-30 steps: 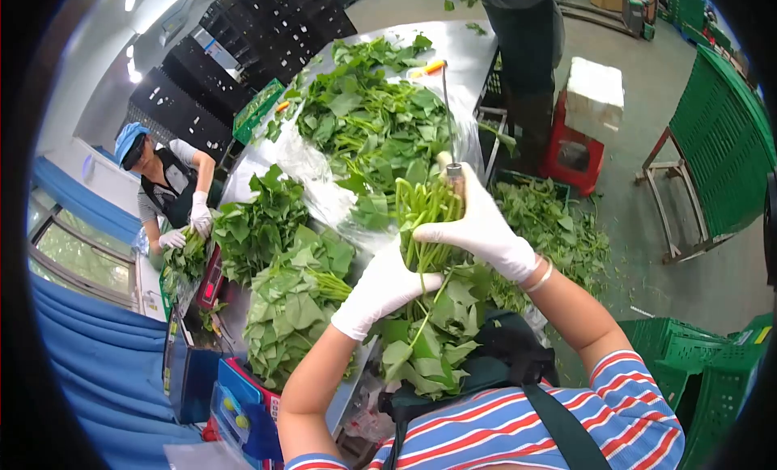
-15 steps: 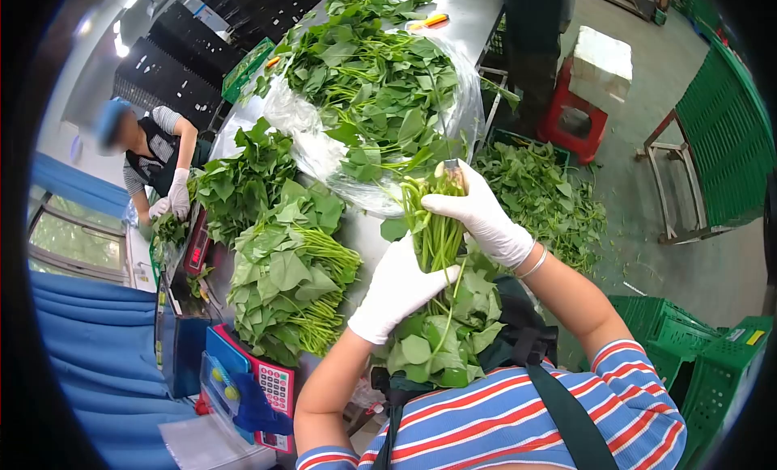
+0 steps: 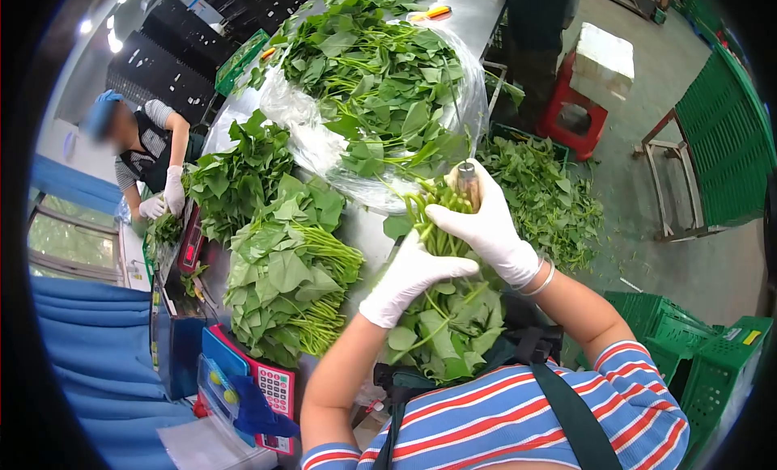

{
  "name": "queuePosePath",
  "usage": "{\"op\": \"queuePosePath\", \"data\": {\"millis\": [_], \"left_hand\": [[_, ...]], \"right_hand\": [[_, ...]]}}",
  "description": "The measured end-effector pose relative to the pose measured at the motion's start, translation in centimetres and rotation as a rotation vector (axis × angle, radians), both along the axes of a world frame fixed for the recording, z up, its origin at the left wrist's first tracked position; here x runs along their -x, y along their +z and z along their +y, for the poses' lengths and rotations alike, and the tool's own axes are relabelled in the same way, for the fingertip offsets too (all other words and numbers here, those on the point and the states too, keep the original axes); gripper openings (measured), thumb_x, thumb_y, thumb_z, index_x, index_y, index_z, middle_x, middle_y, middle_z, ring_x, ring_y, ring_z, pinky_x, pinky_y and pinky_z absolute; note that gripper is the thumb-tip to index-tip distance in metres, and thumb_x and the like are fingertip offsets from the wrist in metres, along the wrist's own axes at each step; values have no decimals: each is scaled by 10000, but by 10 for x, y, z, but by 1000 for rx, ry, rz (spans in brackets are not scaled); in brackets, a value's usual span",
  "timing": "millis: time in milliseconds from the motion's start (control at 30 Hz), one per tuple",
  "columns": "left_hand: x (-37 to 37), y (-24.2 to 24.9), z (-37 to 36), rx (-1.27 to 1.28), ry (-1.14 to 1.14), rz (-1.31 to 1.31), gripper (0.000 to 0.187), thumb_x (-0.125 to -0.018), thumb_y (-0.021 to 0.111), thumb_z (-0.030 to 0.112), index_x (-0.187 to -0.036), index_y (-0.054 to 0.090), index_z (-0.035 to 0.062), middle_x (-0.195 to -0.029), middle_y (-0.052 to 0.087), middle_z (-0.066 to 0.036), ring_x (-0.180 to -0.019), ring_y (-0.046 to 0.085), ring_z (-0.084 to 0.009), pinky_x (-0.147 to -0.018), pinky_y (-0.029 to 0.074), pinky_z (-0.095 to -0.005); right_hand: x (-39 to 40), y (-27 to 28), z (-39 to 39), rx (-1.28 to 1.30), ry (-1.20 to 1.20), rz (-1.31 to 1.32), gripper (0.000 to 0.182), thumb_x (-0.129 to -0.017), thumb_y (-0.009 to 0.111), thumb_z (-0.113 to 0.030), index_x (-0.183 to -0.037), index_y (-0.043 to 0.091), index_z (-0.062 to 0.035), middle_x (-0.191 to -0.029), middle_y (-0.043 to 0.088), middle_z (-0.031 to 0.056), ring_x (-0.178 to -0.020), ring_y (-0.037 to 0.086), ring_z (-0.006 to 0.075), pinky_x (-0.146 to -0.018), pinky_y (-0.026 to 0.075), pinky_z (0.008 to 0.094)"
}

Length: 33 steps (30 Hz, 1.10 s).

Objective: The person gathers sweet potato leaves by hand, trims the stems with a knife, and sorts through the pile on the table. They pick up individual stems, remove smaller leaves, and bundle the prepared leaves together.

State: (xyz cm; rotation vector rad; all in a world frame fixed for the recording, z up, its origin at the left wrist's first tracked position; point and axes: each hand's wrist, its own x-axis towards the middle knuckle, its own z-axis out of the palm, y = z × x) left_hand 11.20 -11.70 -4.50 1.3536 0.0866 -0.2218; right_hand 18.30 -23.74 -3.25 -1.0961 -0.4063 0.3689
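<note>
A bunch of leafy greens [image 3: 453, 320] hangs leaves down in front of my body, its cut stems pointing up. My left hand [image 3: 409, 280], in a white glove, is wrapped around the stems from the left. In my gloved right hand [image 3: 486, 227] is a knife [image 3: 468, 179] with a wooden handle and a thin blade pointing up and away. The same hand's thumb presses on the stem ends; its other fingers are partly hidden. Beside my left hand lies a stack of trimmed greens [image 3: 283, 276], with another leafy pile [image 3: 243, 167] behind it.
Loose greens [image 3: 380, 82] lie on plastic film across the metal table [image 3: 465, 37]. A yellow-handled tool [image 3: 430, 14] rests at the far end. More greens [image 3: 542, 203] fill a floor crate at right, near a red stool [image 3: 573, 118]. A co-worker [image 3: 154, 146] handles greens by a scale [image 3: 271, 389].
My right hand has turned, bringing the knife handle into clearer view beside the stems. My left thumb now lies farther across the bunch. The co-worker's hands have shifted slightly.
</note>
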Motion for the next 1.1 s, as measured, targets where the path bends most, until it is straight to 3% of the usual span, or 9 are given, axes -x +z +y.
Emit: {"op": "queuePosePath", "data": {"millis": [133, 167, 300, 333, 400, 467, 567, 667, 1100], "left_hand": [[-3, -11, -8, -23, 76, 175, 798, -639, 788, 65, -1314, 366, 10, -1244, 490, -93, -1134, 481, -174, -971, 395, -314], [-4, -12, -8, 21, 71, 233, 635, -657, 759, 49, -1217, 464, 0, -1142, 549, -84, -1039, 538, -162, -889, 450, -297], [-8, -8, -8, -30, 86, 209, 330, -704, 694, 86, -1015, 590, 40, -932, 593, -23, -859, 557, -131, -787, 444, -272], [-11, -7, -7, -33, 81, 206, 330, -704, 694, 86, -1015, 590, 40, -932, 593, -23, -859, 557, -131, -787, 444, -272], [-16, -4, -2, -107, 57, 203, 300, -710, 674, 91, -995, 592, 44, -916, 594, -18, -854, 556, -120, -781, 445, -271], [-24, -12, 5, -112, 67, 223, 290, -711, 666, 89, -985, 590, 31, -892, 594, -24, -829, 556, -114, -758, 449, -264], [-32, -21, 9, -124, 54, 353, 297, -714, 656, 86, -992, 592, 3, -843, 619, -53, -724, 589, -130, -666, 482, -258], [-45, -28, 2, -157, -70, 400, 275, -730, 655, 85, -989, 619, 0, -885, 643, -59, -739, 604, -138, -673, 487, -261], [-50, -34, -14, -186, -29, 349, 387, -646, 724, 89, -997, 599, -15, -892, 641, -72, -776, 598, -130, -732, 485, -273]], "right_hand": [[-10, -5, 4, 197, -62, -148, 432, -713, 739, -135, -1024, 483, 22, -912, 592, 82, -855, 532, 105, -761, 452, 257], [-16, -7, 4, 346, -49, -204, 481, -704, 759, -274, -981, 499, 21, -854, 585, 94, -796, 510, 115, -721, 445, 259], [-47, -3, -7, 596, 101, -320, 625, -658, 759, -475, -972, 510, 4, -860, 564, 91, -784, 510, 145, -712, 443, 294], [-54, 1, -17, 621, 100, -380, 548, -721, 726, -431, -981, 509, 0, -888, 567, 97, -780, 514, 142, -707, 439, 267], [-62, 2, -31, 288, 109, -208, 445, -791, 676, -363, -994, 501, -7, -848, 563, 71, -752, 506, 122, -669, 435, 263], [-75, 8, -69, 582, 51, -546, 290, -831, 622, -250, -949, 487, -22, -739, 536, 67, -652, 517, 139, -598, 429, 285], [-49, 23, -102, 917, 155, -809, 189, -798, 580, -162, -826, 434, -45, -648, 509, 132, -579, 540, 324, -540, 439, 372], [-27, 16, -110, 1049, 324, -772, 170, -805, 549, -172, -874, 438, -64, -659, 533, 133, -579, 555, 330, -531, 457, 381], [-38, -17, -119, 1185, 220, -767, 246, -804, 583, -259, -874, 460, -57, -650, 579, 130, -618, 584, 333, -540, 452, 417]]}}
